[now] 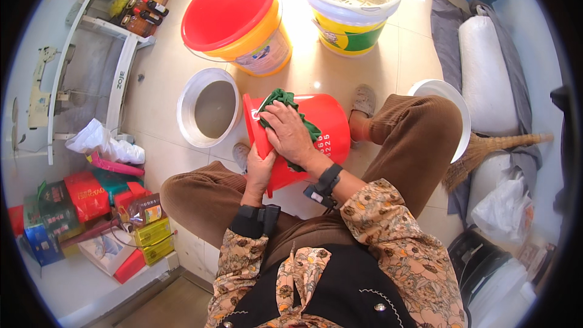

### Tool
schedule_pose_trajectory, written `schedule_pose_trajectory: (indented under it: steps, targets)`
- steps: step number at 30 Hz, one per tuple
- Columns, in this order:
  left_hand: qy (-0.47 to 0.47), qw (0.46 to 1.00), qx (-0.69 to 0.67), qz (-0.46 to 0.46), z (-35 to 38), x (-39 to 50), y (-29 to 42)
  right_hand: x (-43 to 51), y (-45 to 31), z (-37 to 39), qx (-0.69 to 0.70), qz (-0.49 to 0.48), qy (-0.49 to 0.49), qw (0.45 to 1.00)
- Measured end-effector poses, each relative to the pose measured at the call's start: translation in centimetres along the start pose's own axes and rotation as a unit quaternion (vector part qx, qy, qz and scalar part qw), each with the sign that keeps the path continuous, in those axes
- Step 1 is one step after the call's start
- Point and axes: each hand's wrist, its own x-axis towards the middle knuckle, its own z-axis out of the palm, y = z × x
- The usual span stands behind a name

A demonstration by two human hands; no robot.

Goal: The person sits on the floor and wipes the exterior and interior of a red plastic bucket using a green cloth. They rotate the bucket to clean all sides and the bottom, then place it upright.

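Note:
Tipped on its side between my knees is a red plastic bucket point(325, 114), its rim facing left and its outer wall up. My left hand point(260, 171) grips the rim at its lower part. Under my right hand point(289, 134) a green cloth point(282, 96) is pressed on the bucket's wall near the rim; part of the cloth hangs below that hand. Just left of the bucket stands a white tub point(184, 109) with murky grey water point(216, 109) in it. The bucket's inside is hidden from view.
A yellow bucket with a red inside point(230, 11) and a white bucket holding a perforated basket point(353, 7) stand ahead. Right are a white basin point(462, 114), a straw broom point(473, 155) and a wrapped white roll point(487, 73). Boxes and bags point(86, 196) lie left beside a metal frame point(123, 77).

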Motion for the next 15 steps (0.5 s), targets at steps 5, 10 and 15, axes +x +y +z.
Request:
schedule_pose_trajectory:
  steps: [5, 10, 15]
  targets:
    - [-0.008, 0.997, -0.062, -0.04, 0.2, -0.4, 0.6, 0.1, 10.5, -2.9, -0.087, 0.226, 0.029, 0.97]
    - [0.005, 0.999, -0.023, -0.033, 0.5, -0.1, 1.2, -1.5, 10.4, -2.8, -0.259, 0.411, 0.095, 0.869]
    - [0.016, 0.986, -0.151, -0.063, 0.4, 1.6, 0.6, -4.5, -2.2, 0.6, -0.088, 0.076, 0.05, 0.992]
